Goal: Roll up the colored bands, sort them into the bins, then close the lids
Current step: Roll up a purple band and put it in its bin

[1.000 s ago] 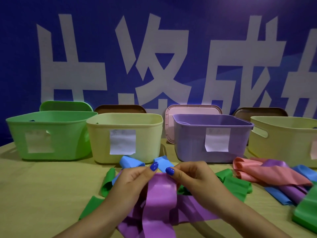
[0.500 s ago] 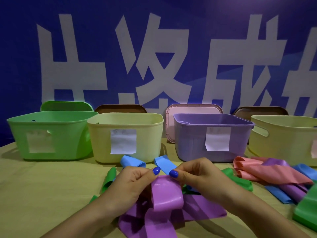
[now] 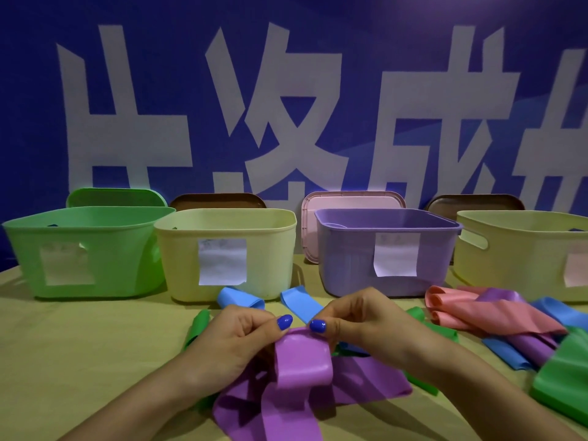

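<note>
Rolling the purple band (image 3: 302, 361) is well begun: over the last second the curl at its far end has grown from a flat pinched edge into a fat loop, and the roll has come lower and nearer to you, just above the table (image 3: 79, 345). Your left hand (image 3: 235, 342) and right hand (image 3: 366, 326) each pinch a side of the roll's top edge, thumbs nearly touching in the middle, fingers curled behind. Most of the band is unrolled, trailing toward you and bunched beneath your wrists, so you have many turns to go. I judge the purple bin (image 3: 388, 249), open just beyond your right hand, to be its home, though its paper label is unreadable. Under and behind your hands lie a blue band (image 3: 299, 302) and green band (image 3: 195, 326); a pink band (image 3: 493, 310) heads the loose pile to your right. The pink lid (image 3: 350, 200) leans behind, so closing comes much later.
</note>
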A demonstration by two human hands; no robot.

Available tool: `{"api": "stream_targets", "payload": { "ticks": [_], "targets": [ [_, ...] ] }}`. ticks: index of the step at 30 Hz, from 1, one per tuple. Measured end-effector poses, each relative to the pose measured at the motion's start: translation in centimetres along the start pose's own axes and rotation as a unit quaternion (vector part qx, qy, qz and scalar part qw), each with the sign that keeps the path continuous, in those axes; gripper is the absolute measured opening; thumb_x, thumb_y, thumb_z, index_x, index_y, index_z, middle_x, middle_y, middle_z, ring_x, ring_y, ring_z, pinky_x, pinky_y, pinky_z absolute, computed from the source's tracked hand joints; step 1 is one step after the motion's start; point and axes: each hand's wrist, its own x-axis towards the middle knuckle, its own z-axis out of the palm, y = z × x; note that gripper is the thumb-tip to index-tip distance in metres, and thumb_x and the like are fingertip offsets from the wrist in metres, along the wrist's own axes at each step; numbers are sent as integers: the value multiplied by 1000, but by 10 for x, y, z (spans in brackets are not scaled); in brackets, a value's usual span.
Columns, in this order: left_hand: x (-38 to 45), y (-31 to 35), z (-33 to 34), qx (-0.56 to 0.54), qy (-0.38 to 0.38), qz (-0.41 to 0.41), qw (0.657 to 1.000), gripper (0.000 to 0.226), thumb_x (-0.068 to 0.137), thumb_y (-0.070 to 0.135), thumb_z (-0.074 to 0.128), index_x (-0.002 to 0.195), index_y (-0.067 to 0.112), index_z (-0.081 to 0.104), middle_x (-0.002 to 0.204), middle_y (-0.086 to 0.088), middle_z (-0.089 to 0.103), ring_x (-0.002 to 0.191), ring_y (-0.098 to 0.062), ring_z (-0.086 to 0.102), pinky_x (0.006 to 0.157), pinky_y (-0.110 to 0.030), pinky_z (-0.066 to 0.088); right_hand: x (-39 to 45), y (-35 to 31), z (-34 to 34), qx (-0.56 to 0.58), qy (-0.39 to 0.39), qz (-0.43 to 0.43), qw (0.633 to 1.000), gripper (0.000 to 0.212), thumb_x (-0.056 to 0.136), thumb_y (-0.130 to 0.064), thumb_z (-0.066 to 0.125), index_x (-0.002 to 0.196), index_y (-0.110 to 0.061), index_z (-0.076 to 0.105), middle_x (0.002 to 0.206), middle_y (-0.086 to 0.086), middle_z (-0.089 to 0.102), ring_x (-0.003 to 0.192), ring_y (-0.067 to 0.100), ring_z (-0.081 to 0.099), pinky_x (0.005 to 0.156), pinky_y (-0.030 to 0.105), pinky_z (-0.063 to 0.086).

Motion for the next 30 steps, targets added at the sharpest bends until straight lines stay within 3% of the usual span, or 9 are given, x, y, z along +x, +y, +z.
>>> {"api": "stream_targets", "payload": {
  "ticks": [3,6,9,13,17,20,24,30],
  "targets": [
    [-1,4,-2,32,15,4,999,38,76,33,58,43,18,46,47,6,35,45,-3,28,47,-13,29,0,-1,1,-10,-5,0,1000,29,69,-39,66,81,-15,76,85,13,73,75,14,62,80,33,53],
    [0,6,-4,45,19,14,999,38,75,33,60,45,17,43,49,4,31,49,-5,24,48,-14,26,-1,-1,1,-10,1,0,1000,13,76,-31,70,70,-22,76,74,4,71,67,6,59,72,27,51],
    [-1,7,-4,30,12,12,999,38,75,34,64,45,16,49,49,2,36,51,-8,28,49,-15,27,-2,-2,0,-13,8,-5,1000,9,80,-23,70,76,-17,76,73,0,71,65,3,59,70,23,51],
    [-2,6,-5,35,4,19,999,47,77,40,71,57,-1,60,56,-4,43,58,-15,34,53,-19,29,-3,-5,-1,-22,12,-9,1000,7,80,-21,70,81,-17,76,73,-3,71,64,1,60,68,19,52],
    [-3,9,0,-46,22,11,999,31,74,41,74,57,14,74,54,5,61,51,-2,49,53,-13,37,-5,-9,-2,-12,15,-16,1000,5,80,-19,71,80,-19,76,84,5,74,75,10,65,80,29,55],
    [-3,10,1,-42,28,10,999,22,71,31,75,56,15,74,54,3,61,51,-2,49,53,-12,39,-6,-10,-2,-13,17,-14,1000,6,80,-15,71,83,-16,76,86,7,75,78,12,67,83,30,56],
    [-2,8,0,-17,29,4,999,29,67,44,79,62,16,75,60,-3,63,59,-12,49,56,-19,39,-5,-12,-1,-27,27,13,999,6,79,-14,72,83,-16,76,84,6,75,79,13,68,82,29,54],
    [-2,5,-2,24,32,-5,999,38,54,52,72,70,19,77,68,-5,70,64,-12,58,62,-24,45,-7,-15,1,-35,42,52,997,4,77,-17,75,77,-21,77,80,1,75,72,5,64,79,25,53]
  ]
}}
